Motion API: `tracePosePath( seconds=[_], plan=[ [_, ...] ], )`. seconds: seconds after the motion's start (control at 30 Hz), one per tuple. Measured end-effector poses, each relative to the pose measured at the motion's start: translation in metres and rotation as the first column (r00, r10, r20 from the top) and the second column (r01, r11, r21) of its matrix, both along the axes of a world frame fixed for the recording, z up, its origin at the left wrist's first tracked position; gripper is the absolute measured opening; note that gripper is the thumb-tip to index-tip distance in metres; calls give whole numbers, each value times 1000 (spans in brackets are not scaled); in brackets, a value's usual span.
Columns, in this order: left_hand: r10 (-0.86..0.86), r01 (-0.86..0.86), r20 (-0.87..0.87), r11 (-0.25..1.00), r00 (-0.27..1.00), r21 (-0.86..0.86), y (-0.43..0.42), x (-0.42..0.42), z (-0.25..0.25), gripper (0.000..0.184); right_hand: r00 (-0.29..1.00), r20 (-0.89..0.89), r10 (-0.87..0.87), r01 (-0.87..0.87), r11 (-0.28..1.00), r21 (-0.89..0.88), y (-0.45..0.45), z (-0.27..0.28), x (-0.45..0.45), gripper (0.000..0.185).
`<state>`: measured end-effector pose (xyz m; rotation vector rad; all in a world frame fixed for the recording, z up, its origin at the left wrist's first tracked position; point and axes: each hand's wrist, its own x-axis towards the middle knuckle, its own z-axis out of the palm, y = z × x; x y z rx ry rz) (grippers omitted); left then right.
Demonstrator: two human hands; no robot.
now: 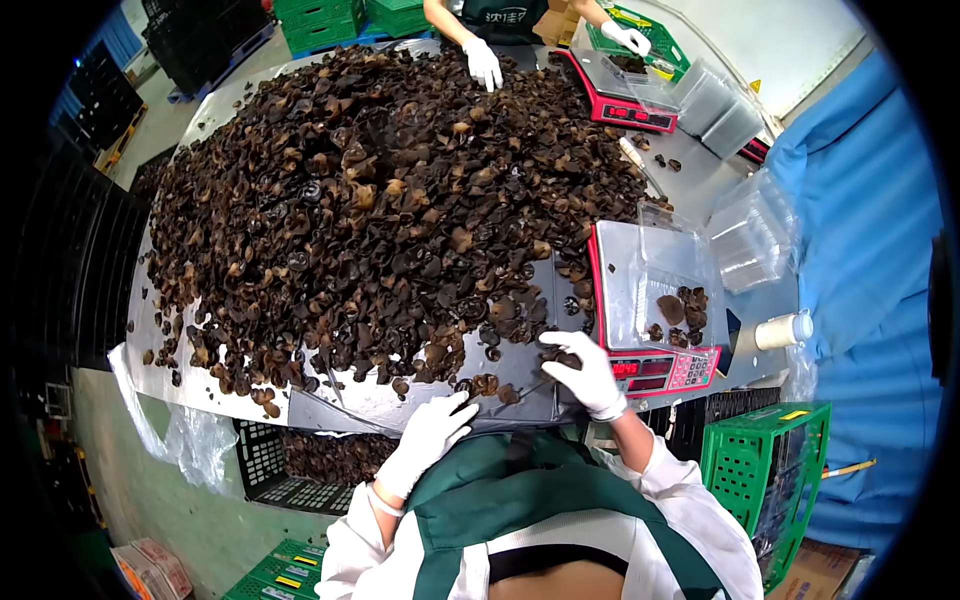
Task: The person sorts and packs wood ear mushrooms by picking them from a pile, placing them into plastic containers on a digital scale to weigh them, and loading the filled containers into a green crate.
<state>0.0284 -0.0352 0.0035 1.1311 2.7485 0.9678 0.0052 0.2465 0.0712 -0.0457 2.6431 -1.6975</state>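
Observation:
A large heap of dark brown wood ear mushrooms point(350, 200) covers much of the metal table. My left hand point(432, 438), in a white glove, is at the near table edge with its fingers apart. Just beyond its fingertips lie a few loose mushroom pieces point(487, 386). My right hand point(587, 378), also gloved, hovers over the dark sheet with thumb and fingers spread, beside the near scale. On that red digital scale point(618, 300) rests a clear plastic container point(655, 265) with several mushroom pieces in it.
Across the table, a co-worker's gloved hand point(484, 66) touches the heap, near a second red scale point(630, 95). Stacked clear containers point(752, 230) and a white bottle point(784, 331) stand at the right. Green crates point(765, 470) and a black basket point(265, 465) sit below the table edge.

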Motion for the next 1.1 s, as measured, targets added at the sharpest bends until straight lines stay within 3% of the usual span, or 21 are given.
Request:
tracePosePath(
  seconds=[0.03, 0.07, 0.13, 0.2, 0.3, 0.37, 0.4, 0.43, 0.5, 0.53, 0.57, 0.6, 0.63, 0.67, 0.73, 0.8, 0.83, 0.9, 0.93, 0.97, 1.1],
  plan=[
    [-9, 9, 19, 1000, 1000, -1, 2, 0, -10, 30, 998, -36, -51, 52, 999, 11, 3, 20, -1, 37],
    [-18, 18, 17, 1000, 1000, -2, 2, 1, -14, 30, 982, -171, -82, 108, 983, 147, 12, 40, -3, 37],
    [130, -138, 79, 984, 988, 111, -3, 2, -17, 22, 910, -377, -174, 285, 922, 262, 37, 65, -7, 33],
    [251, -267, 105, 948, 962, 173, -17, 5, -8, 15, 840, -417, -346, 477, 838, 265, 67, 75, -7, 30],
    [513, -528, 128, 832, 849, 169, -64, 19, 0, 15, 801, -409, -437, 554, 800, 231, 119, 65, -5, 34],
    [661, -658, 108, 750, 742, -71, -114, 36, -8, 17, 804, -393, -446, 569, 769, 290, 147, 56, -4, 37],
    [679, -662, 35, 724, 733, -194, -140, 42, -9, 21, 803, -479, -355, 565, 710, 421, 150, 56, -4, 38],
    [687, -662, -40, 681, 726, -313, -151, 44, -1, 24, 805, -476, -354, 562, 712, 420, 143, 61, -6, 38],
    [682, -725, -259, 594, 683, -347, -154, 42, 15, 35, 721, -651, -236, 635, 600, 486, 115, 73, -9, 40],
    [655, -719, -298, 628, 695, -297, -145, 34, 22, 43, 758, -557, -339, 589, 723, 361, 94, 75, -13, 44],
    [661, -688, -194, 682, 725, -249, -122, 19, 38, 41, 806, -512, -297, 510, 788, 345, 77, 70, -21, 45],
    [605, -623, -148, 765, 782, -165, -92, 3, 57, 38, 844, -500, -193, 403, 844, 355, 56, 64, -31, 45],
    [485, -468, 72, 867, 872, -173, -65, -16, 76, 37, 906, -419, -55, 234, 891, 388, 39, 49, -43, 49],
    [384, -388, -85, 921, 919, -30, -44, -22, 52, 41, 925, -378, 42, 170, 843, 511, 23, 29, -53, 62],
    [81, -80, -51, 997, 995, 10, 2, -38, 33, 51, 990, -108, 85, -23, 877, 480, 6, -23, -79, 92],
    [-189, 189, -65, 982, 980, -18, 39, -43, 23, 59, 994, -46, 104, -58, 812, 581, -7, -58, -91, 99],
    [-264, 251, -68, 956, 962, -152, 53, -41, 18, 57, 994, -22, 111, -73, 776, 626, -13, -67, -94, 99],
    [-343, 327, -56, 926, 938, -188, 63, -37, -13, 49, 984, 54, 170, -154, 662, 733, -20, -77, -86, 95],
    [-315, 297, -116, 943, 942, -147, 61, -36, -18, 38, 978, -34, 205, -120, 690, 714, -19, -83, -78, 85],
    [-314, 297, -117, 944, 942, -146, 55, -34, -23, 38, 972, -102, 213, -100, 760, 642, -18, -90, -70, 72],
    [-75, 77, 32, 994, 997, -80, 10, -26, -19, 14, 967, -68, 245, -162, 798, 580, -4, -88, -34, 64]
  ],
)
